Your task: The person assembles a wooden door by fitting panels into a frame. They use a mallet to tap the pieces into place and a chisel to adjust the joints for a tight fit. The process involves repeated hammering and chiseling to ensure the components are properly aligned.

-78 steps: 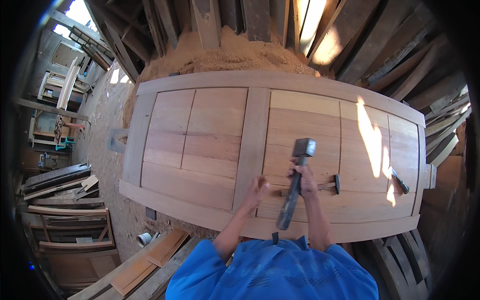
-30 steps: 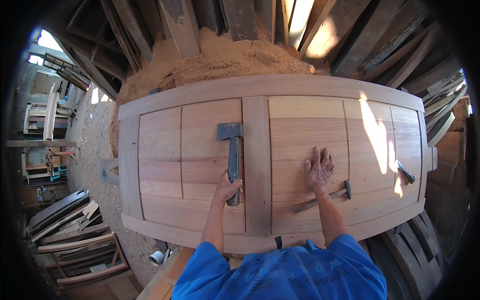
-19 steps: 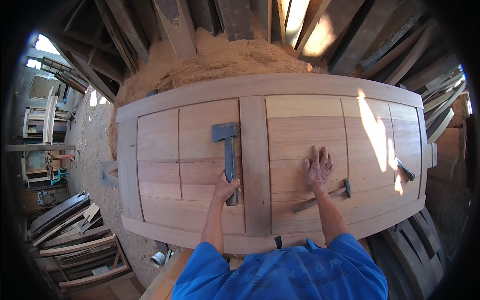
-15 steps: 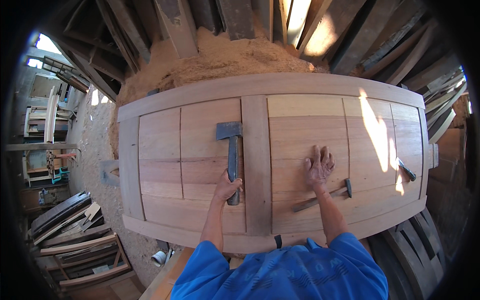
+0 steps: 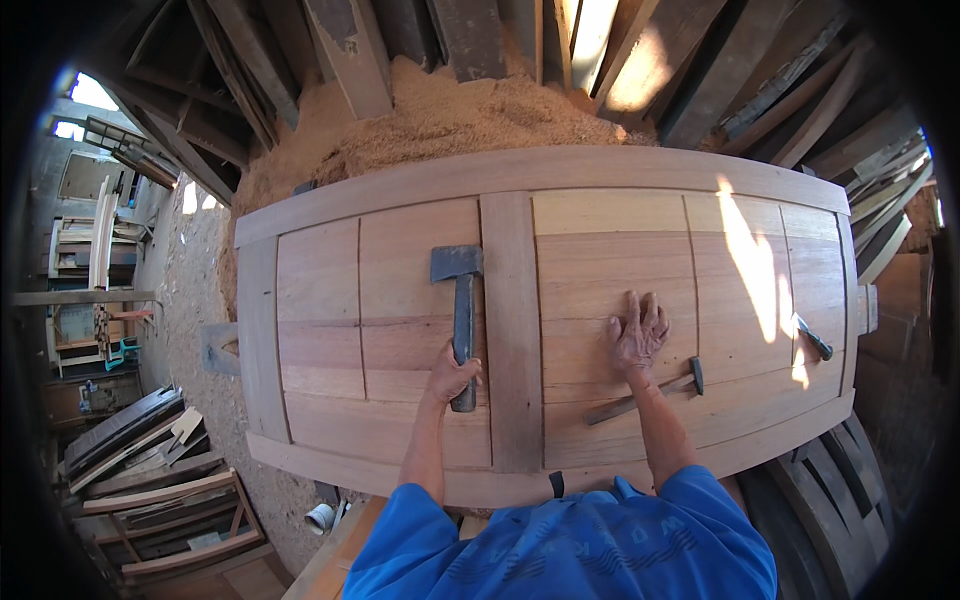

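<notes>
A large wooden door (image 5: 512, 420) with framed plank panels lies flat before me. My left hand (image 5: 455, 375) is closed around the dark handle of a hatchet (image 5: 463, 300), low on the grip. The hatchet lies over the left panel, beside the middle upright, its broad head toward the far side and its edge to the left. On the right panel my right hand (image 5: 640, 338) rests palm down with its fingers apart. A hammer (image 5: 645, 392) lies on the wood, its handle passing beneath my right forearm. Farther right is a chisel-like tool (image 5: 815, 338) with a dark handle.
Sawdust (image 5: 450, 115) is heaped beyond the door, with upright planks (image 5: 350, 55) behind it. Stacked wooden frames (image 5: 165, 500) stand at the lower left, near a white cup (image 5: 320, 517). Dark boards (image 5: 820, 500) lean below the door's right end. Bright sunlight crosses the right panel.
</notes>
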Tool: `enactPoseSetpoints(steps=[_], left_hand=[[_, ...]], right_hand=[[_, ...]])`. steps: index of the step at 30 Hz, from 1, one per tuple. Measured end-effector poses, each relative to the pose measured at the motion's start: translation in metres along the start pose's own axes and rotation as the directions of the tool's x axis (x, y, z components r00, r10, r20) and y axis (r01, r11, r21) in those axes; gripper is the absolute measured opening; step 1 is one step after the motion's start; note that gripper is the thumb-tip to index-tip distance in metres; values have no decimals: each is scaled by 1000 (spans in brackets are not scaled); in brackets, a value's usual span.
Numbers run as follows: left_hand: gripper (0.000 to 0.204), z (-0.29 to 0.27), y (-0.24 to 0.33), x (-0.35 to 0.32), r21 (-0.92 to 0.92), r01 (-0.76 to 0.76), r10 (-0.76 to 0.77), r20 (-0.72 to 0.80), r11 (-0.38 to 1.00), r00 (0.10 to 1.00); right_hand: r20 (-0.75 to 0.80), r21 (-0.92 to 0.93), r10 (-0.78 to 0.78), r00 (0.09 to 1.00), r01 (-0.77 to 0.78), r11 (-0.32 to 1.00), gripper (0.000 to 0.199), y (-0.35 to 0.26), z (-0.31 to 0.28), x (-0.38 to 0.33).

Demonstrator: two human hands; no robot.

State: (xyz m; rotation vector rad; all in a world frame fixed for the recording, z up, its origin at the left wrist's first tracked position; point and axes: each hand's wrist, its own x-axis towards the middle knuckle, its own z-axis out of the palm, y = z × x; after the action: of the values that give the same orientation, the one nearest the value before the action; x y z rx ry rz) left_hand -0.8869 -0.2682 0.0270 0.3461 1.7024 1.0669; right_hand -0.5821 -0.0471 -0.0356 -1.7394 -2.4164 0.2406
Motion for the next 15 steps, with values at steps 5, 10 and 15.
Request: enactPoseSetpoints(steps=[5,10,15], left_hand=[[43,0,-1,-1,-66,-25,25,-7,997,1000],[46,8,-8,0,-46,-49,47,-30,998,998],[43,-2,14,-4,28,38,-38,-1,999,999]], right_hand=[[-9,8,-7,1000,7,1000,68,1,-2,0],[-32,5,-25,999,26,1000,66,1,1,1],[-41,-6,-12,999,12,1000,65,-1,-4,1]])
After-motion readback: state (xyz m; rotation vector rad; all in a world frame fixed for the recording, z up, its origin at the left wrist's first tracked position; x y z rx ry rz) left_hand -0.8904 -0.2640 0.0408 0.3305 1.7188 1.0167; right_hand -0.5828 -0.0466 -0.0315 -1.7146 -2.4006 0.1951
